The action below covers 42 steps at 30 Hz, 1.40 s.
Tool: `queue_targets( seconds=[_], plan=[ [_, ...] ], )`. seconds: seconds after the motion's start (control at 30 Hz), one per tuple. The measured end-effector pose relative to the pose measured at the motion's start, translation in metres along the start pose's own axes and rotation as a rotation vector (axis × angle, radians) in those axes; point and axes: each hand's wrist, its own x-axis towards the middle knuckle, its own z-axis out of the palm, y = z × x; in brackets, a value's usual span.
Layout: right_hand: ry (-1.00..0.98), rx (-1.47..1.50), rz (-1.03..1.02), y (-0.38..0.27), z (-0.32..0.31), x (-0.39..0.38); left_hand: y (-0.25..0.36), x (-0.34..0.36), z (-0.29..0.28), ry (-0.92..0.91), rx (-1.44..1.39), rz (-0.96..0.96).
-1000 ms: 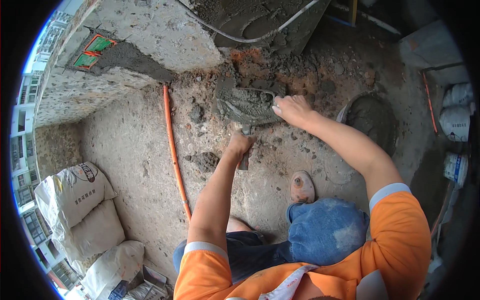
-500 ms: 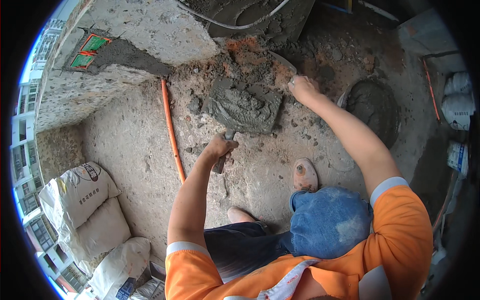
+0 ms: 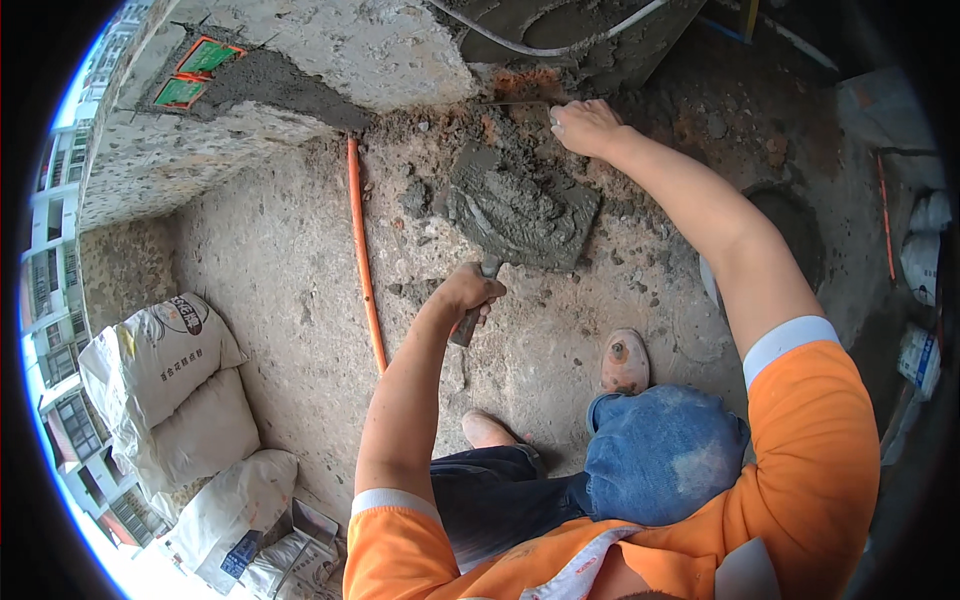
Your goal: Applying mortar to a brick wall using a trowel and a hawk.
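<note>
My left hand (image 3: 468, 292) is wrapped round the handle of a plasterer's hawk (image 3: 464, 328). Its flat board carries a heap of wet grey mortar (image 3: 525, 210) and is held over the floor. Farther off, my right hand (image 3: 588, 127) grips a trowel (image 3: 518, 103) close to the foot of the wall. The trowel's blade shows only as a thin edge pointing left, so whether it carries mortar or touches the wall cannot be made out.
A tub of mortar (image 3: 790, 225) stands right, partly behind my right forearm. An orange conduit (image 3: 362, 255) runs along the floor from the wall (image 3: 400, 70), where two green-faced boxes (image 3: 208, 55) sit. Stacked sacks (image 3: 170, 350) lie left; a pale hose (image 3: 560, 48) crosses the top.
My right hand has moved away from me and leftward with the trowel, toward the wall's foot; the blade has turned edge-on. The view has shifted slightly. My left hand still holds the hawk.
</note>
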Motion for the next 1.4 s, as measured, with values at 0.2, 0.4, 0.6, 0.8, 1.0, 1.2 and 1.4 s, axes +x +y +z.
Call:
queue_targets(
  seconds=[0.2, 0.4, 0.6, 0.8, 1.0, 1.2, 1.4],
  plan=[
    [-0.128, 0.383, 0.185, -0.048, 0.041, -0.111, -0.023, 0.012, 0.012, 0.087, -0.011, 0.072],
    [0.303, 0.645, 0.365, -0.051, 0.038, -0.229, -0.001, -0.004, 0.075, 0.059, 0.011, 0.287],
    [0.411, 0.199, 0.240, -0.040, 0.007, -0.393, 0.062, -0.060, 0.148, -0.154, 0.225, 0.480],
    [0.376, 0.077, 0.730, 0.009, 0.007, -0.432, 0.038, -0.051, 0.201, -0.219, 0.502, 0.592],
    [0.326, 0.120, 0.881, 0.074, -0.032, -0.461, 0.023, -0.054, 0.156, -0.258, 0.579, 0.448],
    [-0.093, -0.274, 0.744, 0.110, -0.089, -0.443, 0.009, -0.036, 0.145, -0.185, 0.625, 0.346],
    [-0.515, -0.273, 0.460, 0.097, -0.038, -0.406, 0.008, -0.030, 0.167, -0.252, 0.616, 0.339]
  ],
)
